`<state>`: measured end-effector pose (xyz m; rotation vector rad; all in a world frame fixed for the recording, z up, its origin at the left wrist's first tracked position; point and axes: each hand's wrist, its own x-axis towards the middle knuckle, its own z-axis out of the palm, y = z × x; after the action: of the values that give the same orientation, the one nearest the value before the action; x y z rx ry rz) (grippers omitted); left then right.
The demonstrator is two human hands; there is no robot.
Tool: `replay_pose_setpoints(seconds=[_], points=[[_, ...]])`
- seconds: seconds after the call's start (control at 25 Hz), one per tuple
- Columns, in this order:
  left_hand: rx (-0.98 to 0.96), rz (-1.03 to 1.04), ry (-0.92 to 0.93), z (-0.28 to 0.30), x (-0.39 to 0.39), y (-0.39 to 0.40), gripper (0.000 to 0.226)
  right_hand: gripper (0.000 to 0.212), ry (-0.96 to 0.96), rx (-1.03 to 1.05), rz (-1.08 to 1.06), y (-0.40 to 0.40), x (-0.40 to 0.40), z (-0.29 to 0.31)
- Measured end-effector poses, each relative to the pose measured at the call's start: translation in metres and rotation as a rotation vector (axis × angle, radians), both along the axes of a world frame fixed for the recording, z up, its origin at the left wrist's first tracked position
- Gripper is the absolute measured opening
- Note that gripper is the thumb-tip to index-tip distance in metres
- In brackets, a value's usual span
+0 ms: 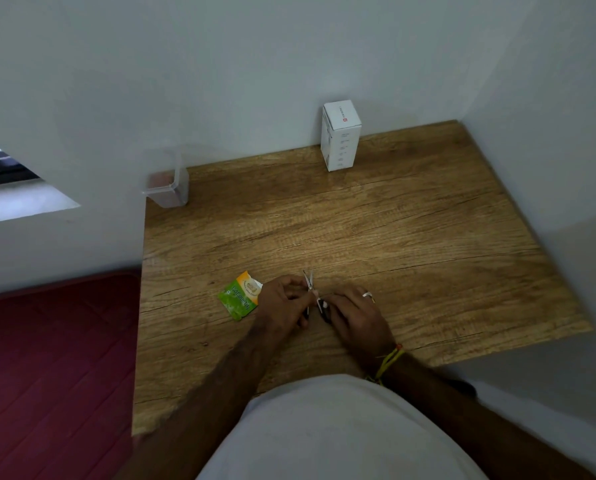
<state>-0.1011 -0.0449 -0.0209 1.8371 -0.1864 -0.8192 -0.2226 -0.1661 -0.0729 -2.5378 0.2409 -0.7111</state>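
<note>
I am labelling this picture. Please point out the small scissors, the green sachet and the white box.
small scissors (310, 287), head view, near the pivot.
green sachet (239, 299), head view, on its printed face.
white box (344, 148), head view, on its front side.

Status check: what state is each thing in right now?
Small scissors: blades slightly apart, held by both hands.
Left hand: grips the scissors.
Right hand: grips the scissors.
Sachet: torn open, lying flat.
White box: upright, closed.
Clear container: upright, reddish contents.

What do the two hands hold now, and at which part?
The left hand and the right hand hold the scissors by the handle end; the blades point away. The green sachet lies unheld.
</note>
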Motion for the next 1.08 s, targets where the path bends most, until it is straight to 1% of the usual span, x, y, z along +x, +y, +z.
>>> replay_pose_setpoints(seconds=[0.12,0.24,0.28,0.48,0.6,0.68,0.8,0.96,1.08], points=[[0.011,-0.005,0.006,-0.001,0.002,-0.001,0.020,0.020,0.000,-0.065,0.052,0.000,0.005,-0.002],[0.025,-0.012,0.021,-0.001,0.003,-0.001,0.022,0.021,-0.040,0.013,-0.038,-0.004,0.004,-0.002],[0.028,-0.011,0.024,-0.002,0.004,-0.002,0.022,0.020,-0.055,0.029,-0.039,-0.006,0.005,-0.001],[0.028,-0.029,0.024,-0.002,0.006,-0.002,0.022,0.022,-0.002,-0.131,0.107,-0.003,0.007,-0.003],[0.034,-0.048,0.026,-0.002,0.006,-0.001,0.022,0.026,0.008,-0.182,0.144,-0.009,0.002,-0.006],[0.038,-0.056,0.020,-0.002,0.006,-0.002,0.021,0.029,0.002,-0.177,0.148,-0.010,-0.001,-0.005],[0.037,-0.044,0.015,-0.002,0.007,-0.002,0.017,0.024,0.007,-0.188,0.133,-0.009,0.001,-0.004],[0.027,-0.040,0.038,-0.001,0.005,-0.002,0.018,0.017,0.004,-0.141,0.135,-0.010,-0.008,-0.009],[0.026,-0.039,0.036,0.000,0.006,-0.002,0.019,0.019,0.015,-0.101,0.128,-0.012,-0.008,-0.009]])
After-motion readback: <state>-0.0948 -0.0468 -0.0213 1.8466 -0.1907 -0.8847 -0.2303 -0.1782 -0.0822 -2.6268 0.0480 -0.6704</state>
